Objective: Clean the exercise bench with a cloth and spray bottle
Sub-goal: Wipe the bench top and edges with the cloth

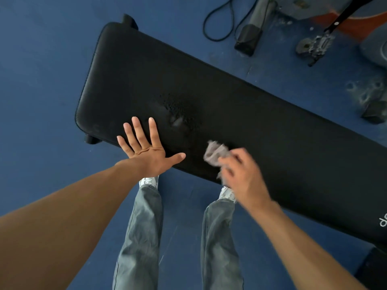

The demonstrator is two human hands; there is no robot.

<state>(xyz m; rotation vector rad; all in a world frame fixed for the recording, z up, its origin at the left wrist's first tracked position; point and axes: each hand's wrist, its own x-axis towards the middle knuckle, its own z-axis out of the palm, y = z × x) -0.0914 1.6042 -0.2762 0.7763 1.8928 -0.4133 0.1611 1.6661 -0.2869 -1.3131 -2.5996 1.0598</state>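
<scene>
A long black padded exercise bench (240,105) runs diagonally from upper left to lower right. A patch of spray droplets (178,109) glistens on its pad near the left end. My left hand (146,149) is spread flat at the bench's near edge, fingers apart, holding nothing. My right hand (240,172) is blurred over the near edge, clutching a crumpled grey cloth (215,152) just right of the wet patch. No spray bottle is in view.
Blue floor (41,80) surrounds the bench. My legs in grey jeans (142,227) and white shoes stand against its near side. A looped black cable (219,24), a machine foot (249,38) and a pedal (314,45) lie beyond the far side.
</scene>
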